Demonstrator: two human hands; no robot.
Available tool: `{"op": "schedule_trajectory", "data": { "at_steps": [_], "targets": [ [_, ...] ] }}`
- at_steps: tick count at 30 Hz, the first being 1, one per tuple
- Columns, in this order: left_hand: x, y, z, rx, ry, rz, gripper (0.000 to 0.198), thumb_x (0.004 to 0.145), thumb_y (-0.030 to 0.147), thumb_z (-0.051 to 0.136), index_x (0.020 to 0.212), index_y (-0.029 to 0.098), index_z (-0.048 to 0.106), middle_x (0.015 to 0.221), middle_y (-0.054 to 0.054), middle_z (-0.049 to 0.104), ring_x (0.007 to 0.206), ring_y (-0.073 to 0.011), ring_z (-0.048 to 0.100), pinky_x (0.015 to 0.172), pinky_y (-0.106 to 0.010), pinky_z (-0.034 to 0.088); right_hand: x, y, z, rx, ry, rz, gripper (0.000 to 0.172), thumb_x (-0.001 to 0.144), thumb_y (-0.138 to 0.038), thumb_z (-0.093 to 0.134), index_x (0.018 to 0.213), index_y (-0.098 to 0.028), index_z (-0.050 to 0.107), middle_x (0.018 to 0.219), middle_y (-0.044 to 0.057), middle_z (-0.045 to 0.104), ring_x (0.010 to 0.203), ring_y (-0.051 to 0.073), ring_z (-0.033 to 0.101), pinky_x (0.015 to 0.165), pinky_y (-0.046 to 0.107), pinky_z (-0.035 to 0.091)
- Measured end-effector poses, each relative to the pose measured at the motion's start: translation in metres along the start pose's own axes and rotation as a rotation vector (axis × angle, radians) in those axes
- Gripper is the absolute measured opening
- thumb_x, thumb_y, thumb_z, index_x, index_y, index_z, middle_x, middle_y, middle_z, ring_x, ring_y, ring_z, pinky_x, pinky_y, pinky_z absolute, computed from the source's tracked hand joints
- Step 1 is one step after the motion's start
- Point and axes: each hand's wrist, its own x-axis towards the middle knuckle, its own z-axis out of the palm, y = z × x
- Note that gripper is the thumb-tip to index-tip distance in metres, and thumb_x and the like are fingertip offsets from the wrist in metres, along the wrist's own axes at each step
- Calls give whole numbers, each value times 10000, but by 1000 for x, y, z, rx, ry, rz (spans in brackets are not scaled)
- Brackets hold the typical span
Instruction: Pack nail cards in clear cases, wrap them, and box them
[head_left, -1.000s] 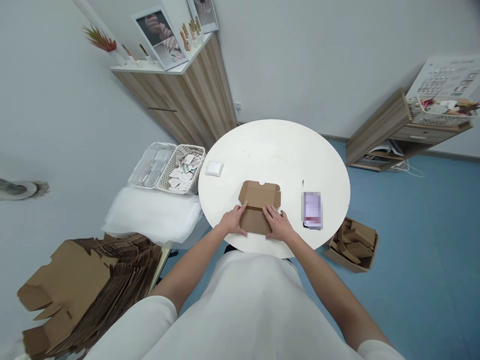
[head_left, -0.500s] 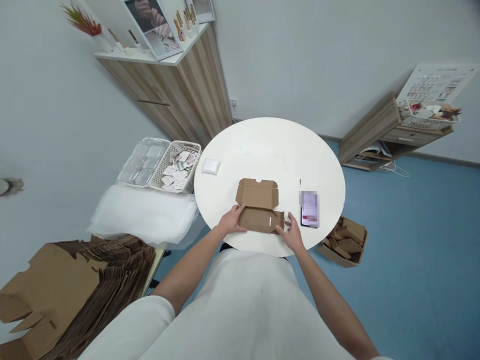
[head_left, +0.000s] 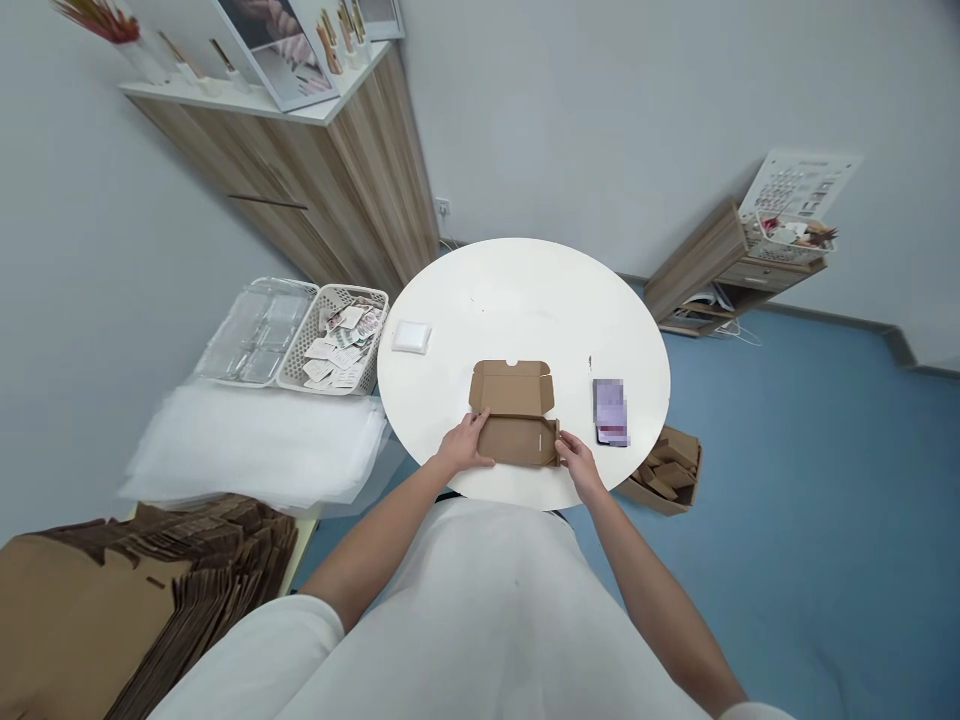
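Observation:
A brown cardboard box (head_left: 514, 442) lies partly folded near the front of the white round table (head_left: 540, 290), its lid panel laid open away from me. My left hand (head_left: 463, 444) grips the box's left end, thumb along the top edge. At the right end, my right hand (head_left: 579, 466) holds the end wall, which stands upright, between thumb and fingers. A small pale slot shows in the box floor by that wall. The fingers' undersides are hidden.
A phone (head_left: 612, 412) lies to the right, a white packet (head_left: 412, 337) at the left. Beside the table are a basket of cards (head_left: 296, 365), clear plastic trays (head_left: 259, 330), white sheets (head_left: 247, 440) and stacked flat cardboard (head_left: 232, 560). A carton of folded pieces (head_left: 686, 490) sits on the floor.
My right hand has closed in on the box's right end, and the end flap there has been folded up. My left hand stays at the left end. The camera view has shifted slightly.

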Motion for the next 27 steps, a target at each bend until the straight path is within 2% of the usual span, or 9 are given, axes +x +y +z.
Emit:
{"op": "schedule_trajectory", "data": {
  "at_steps": [2,6,12,15,17,20,23,27],
  "targets": [
    [0,0,-1,6,-2,8,1083,502,487,712,1375,271,109,1223,-111,383,1021,-298,511,757,-324,421,-2,-2,2,-13,40,-14,458,676,-380,591,1103,-216,572,1121,62,605,1023,230,551,751,327,479],
    [1,2,-2,37,0,13,1079,497,498,708,1372,253,125,1198,-119,409,995,-301,523,757,-347,422,-6,-1,11,-41,38,-83,411,710,-384,532,1080,-216,594,1082,55,620,995,226,561,764,330,475],
    [3,9,-3,107,-24,-4,1070,496,486,712,1365,257,132,1194,-131,410,984,-298,528,771,-356,420,-15,7,35,-325,79,-220,486,698,-385,534,1139,-181,539,1177,87,538,1040,209,522,900,334,404],
    [2,7,-3,110,-29,7,1075,504,498,702,1369,260,108,1199,-131,401,984,-294,529,770,-354,421,-15,9,40,-358,186,-204,560,711,-396,514,1223,-185,440,1193,105,502,955,191,557,800,304,456],
    [1,4,-2,108,-34,29,1075,507,505,696,1369,263,100,1193,-129,403,976,-293,533,766,-354,421,-14,10,38,-352,209,-160,546,734,-398,482,1233,-190,408,1146,100,527,889,173,580,717,277,472],
    [-2,0,1,94,-38,49,1078,520,511,685,1372,269,71,1187,-124,404,978,-294,533,759,-349,422,-10,11,33,-510,171,-117,435,735,-383,481,1130,-200,470,998,60,593,819,157,590,650,252,453],
    [-4,-5,4,59,-47,68,1107,522,499,689,1378,277,23,1193,-121,395,975,-291,536,746,-345,429,-8,13,35,-667,172,-101,280,702,-354,524,943,-213,521,844,21,613,768,153,576,617,244,413],
    [-10,-16,7,-46,-47,128,1125,531,481,699,1383,286,-10,1234,-124,364,1003,-294,524,753,-354,434,-7,16,44,-720,209,-86,129,673,-299,534,757,-220,475,690,-10,573,647,144,531,551,239,355]
  ]
}}
